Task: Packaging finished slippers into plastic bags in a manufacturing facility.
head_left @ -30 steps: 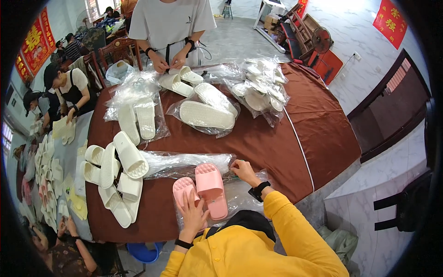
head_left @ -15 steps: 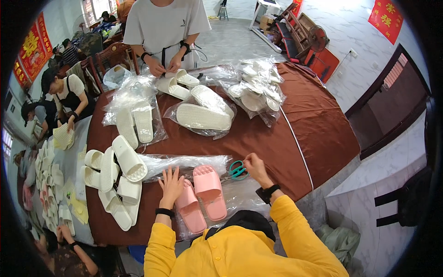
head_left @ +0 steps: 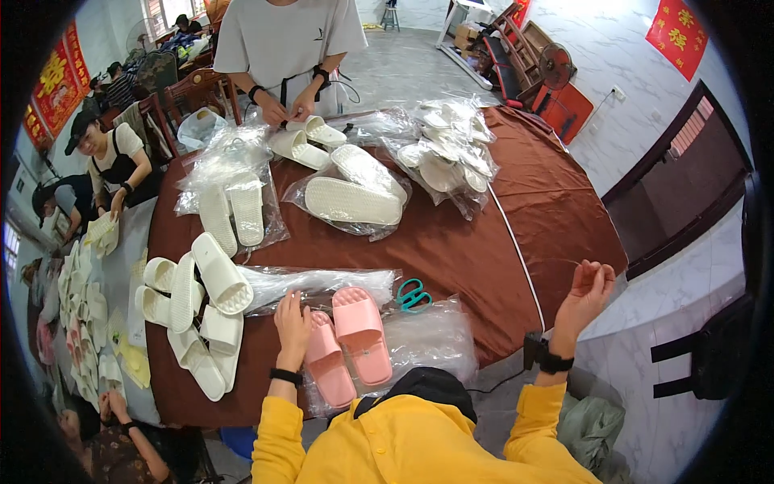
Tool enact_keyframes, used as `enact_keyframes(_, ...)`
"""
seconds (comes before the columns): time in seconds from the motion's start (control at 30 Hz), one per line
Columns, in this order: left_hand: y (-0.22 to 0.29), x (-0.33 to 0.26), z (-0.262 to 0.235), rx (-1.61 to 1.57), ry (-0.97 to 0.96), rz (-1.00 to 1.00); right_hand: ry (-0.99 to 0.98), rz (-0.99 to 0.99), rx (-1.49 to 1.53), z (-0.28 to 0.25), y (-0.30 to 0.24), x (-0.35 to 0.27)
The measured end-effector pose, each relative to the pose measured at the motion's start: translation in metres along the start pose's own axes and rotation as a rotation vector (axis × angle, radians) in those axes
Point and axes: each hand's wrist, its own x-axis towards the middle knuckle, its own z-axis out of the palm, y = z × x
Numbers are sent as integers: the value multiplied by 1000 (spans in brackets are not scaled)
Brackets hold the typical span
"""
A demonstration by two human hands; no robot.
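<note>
A pair of pink slippers, the left slipper [head_left: 332, 373] and the right slipper [head_left: 364, 343], lies side by side in front of me. My left hand [head_left: 292, 329] rests beside the left one, fingers extended and close together. Out over the table's right edge, my right hand [head_left: 587, 294] is raised with curled, pinched fingers; a faint thin strand seems to run from them, too fine to name. Teal-handled scissors [head_left: 414, 297] lie just beyond the slippers. Clear plastic bags [head_left: 431, 339] spread under and right of the pair, and more clear plastic [head_left: 322, 284] lies behind it.
White slippers [head_left: 220, 274] are heaped left of my left hand. Bagged white slippers [head_left: 355, 202] lie farther back on the brown cloth [head_left: 484, 282]. Across the table, a person [head_left: 290, 56] handles a white slipper pair [head_left: 298, 149]. Other people work at a grey table on the left.
My right hand has left the scissors and swung to the right, past the table edge. The left hand's spread fingers have drawn together, beside the slippers.
</note>
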Motion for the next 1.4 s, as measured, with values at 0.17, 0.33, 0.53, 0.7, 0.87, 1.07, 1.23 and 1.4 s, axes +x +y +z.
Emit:
enact_keyframes(0.17,118,-79,-92,-849,-9,391,-701,275,-237,64,-34,-116)
enact_keyframes(0.33,155,-143,-96,-1134,-259,406,-1274,397,-270,62,-31,-190)
enact_keyframes(0.53,94,-172,-78,-840,2,355,-852,423,-48,65,-31,-157)
enact_keyframes(0.7,54,-190,-57,-508,162,444,-1065,639,-412,40,36,-155)
enact_keyframes(0.87,35,-202,-43,-529,5,396,-1469,734,-595,25,95,-212)
enact_keyframes(1.07,29,-211,-34,-585,-79,333,-1925,249,-700,18,123,-248)
enact_keyframes(1.23,23,-222,-28,-613,-98,315,-1994,92,-799,22,124,-250)
enact_keyframes(1.4,17,-227,-20,-578,31,293,-1960,86,-823,10,134,-252)
